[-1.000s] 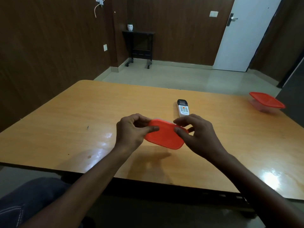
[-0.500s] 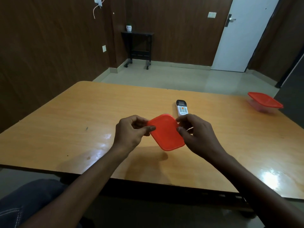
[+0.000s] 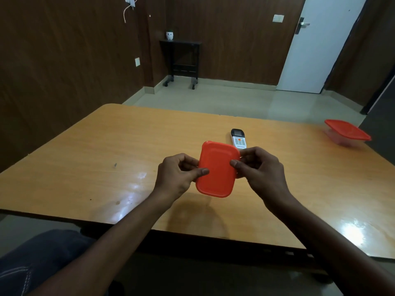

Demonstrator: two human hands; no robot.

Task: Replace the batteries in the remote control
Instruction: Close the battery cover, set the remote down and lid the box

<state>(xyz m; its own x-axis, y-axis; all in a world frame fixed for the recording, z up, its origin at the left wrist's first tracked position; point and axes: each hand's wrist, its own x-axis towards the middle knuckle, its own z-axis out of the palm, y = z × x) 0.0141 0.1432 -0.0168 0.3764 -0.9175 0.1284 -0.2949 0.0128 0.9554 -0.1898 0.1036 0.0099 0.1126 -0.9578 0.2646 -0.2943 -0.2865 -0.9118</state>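
An orange-red lidded container [image 3: 215,169] is held above the table, tilted up so its lid faces me. My left hand [image 3: 178,175] grips its left edge, thumb on the lid. My right hand [image 3: 259,169] grips its right edge, thumb on the lid too. Whatever is inside the container is hidden. A white remote control [image 3: 238,139] with a dark screen and orange buttons lies face up on the wooden table [image 3: 106,167], just beyond the container.
A second clear container with a red lid [image 3: 347,132] sits at the table's far right corner. The table's near edge runs below my forearms. A dark side table [image 3: 181,58] and a white door [image 3: 314,45] stand across the room.
The container has been tilted up and turned from lying nearly flat and wide to standing upright lengthwise, lid facing me. Both hands kept hold of its edges.
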